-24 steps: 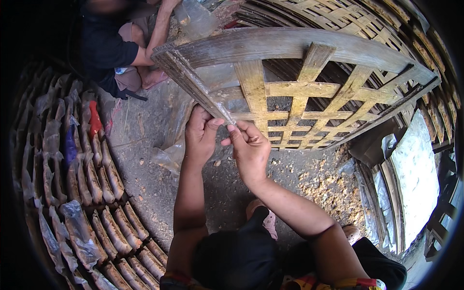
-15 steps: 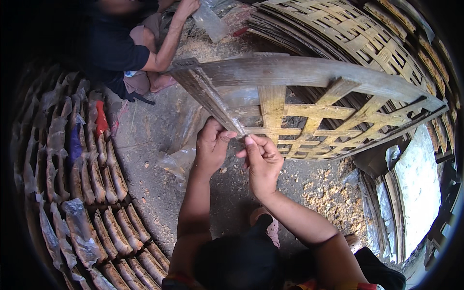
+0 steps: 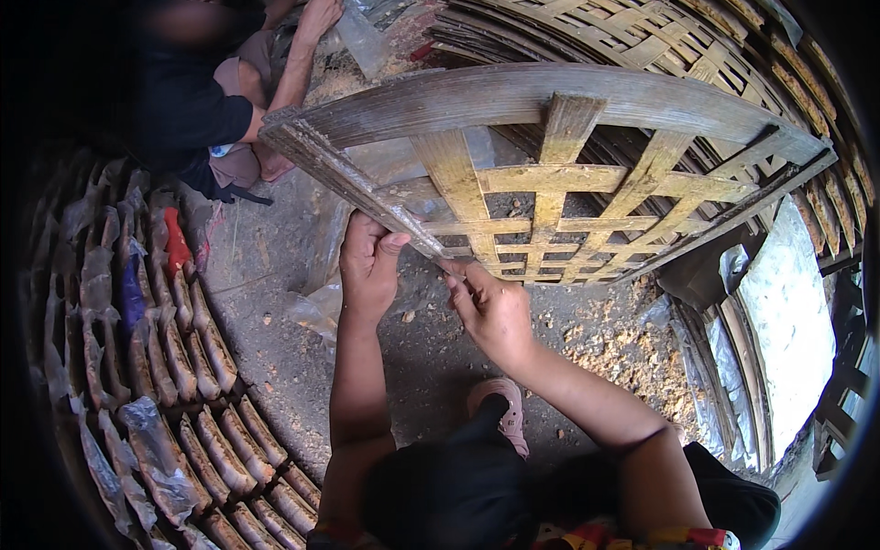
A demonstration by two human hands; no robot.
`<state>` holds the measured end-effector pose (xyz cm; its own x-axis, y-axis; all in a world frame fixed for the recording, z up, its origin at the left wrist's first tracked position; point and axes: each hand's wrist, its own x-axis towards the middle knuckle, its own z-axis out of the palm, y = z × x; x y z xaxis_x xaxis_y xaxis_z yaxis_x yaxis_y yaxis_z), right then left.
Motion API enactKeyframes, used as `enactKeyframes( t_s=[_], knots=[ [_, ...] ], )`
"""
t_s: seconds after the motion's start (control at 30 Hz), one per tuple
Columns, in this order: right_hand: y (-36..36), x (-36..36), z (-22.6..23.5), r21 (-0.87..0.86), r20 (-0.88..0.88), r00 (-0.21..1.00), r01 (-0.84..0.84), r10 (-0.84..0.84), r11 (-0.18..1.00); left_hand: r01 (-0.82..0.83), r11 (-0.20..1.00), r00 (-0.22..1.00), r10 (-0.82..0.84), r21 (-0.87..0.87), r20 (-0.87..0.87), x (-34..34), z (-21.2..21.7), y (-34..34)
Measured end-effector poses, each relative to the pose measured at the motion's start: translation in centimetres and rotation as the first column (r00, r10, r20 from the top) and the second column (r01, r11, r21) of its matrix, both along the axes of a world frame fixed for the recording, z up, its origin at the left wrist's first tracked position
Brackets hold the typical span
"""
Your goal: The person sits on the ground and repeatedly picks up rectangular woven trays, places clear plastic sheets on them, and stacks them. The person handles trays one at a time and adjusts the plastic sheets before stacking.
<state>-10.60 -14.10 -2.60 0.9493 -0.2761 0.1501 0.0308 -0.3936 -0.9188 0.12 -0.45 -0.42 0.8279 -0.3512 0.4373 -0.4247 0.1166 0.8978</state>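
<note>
A woven bamboo lattice tray (image 3: 550, 174) with a grey wooden frame is held up on edge and tilted in front of me. My left hand (image 3: 371, 270) grips the frame's near left bar, fingers behind it and thumb at the front. Close by on the same bar, nearer its lower end, my right hand (image 3: 495, 312) is closed with its fingertips at the edge. Whether it also pinches some small thing there cannot be made out. Pale residue streaks the bar beside my hands.
More lattice trays (image 3: 642, 27) are stacked at the far right. Rows of brown slabs with plastic sheets (image 3: 220, 449) fill the left. A person (image 3: 220, 110) crouches at the far left holding a clear plastic bag (image 3: 362, 41). Crumbs (image 3: 623, 357) litter the floor; a white sheet (image 3: 788, 330) leans at right.
In my view the tray has shifted left and its lattice faces me more openly. Both hands have moved slightly left with it, and the right hand's fingers have curled further under the bar.
</note>
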Motion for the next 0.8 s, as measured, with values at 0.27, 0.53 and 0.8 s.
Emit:
enactKeyframes(
  t_s=[0.27,0.53,0.8],
  knots=[
    [1.7,1.2,-3.1,0.021,0.047,0.993,0.111,-0.112,0.994,0.005,1.0,1.0,-0.005,0.025,-0.001,0.0,0.4,0.5],
    [2.8,1.8,-2.6,0.327,0.105,0.97,0.175,-0.22,0.929,0.002,1.0,1.0,-0.002,0.013,0.008,-0.3,0.8,-0.3],
    [2.6,1.9,-2.8,0.594,0.156,0.98,0.008,-0.125,0.804,-0.008,0.999,1.0,0.007,0.042,0.029,-0.3,0.4,-0.3]
  ],
)
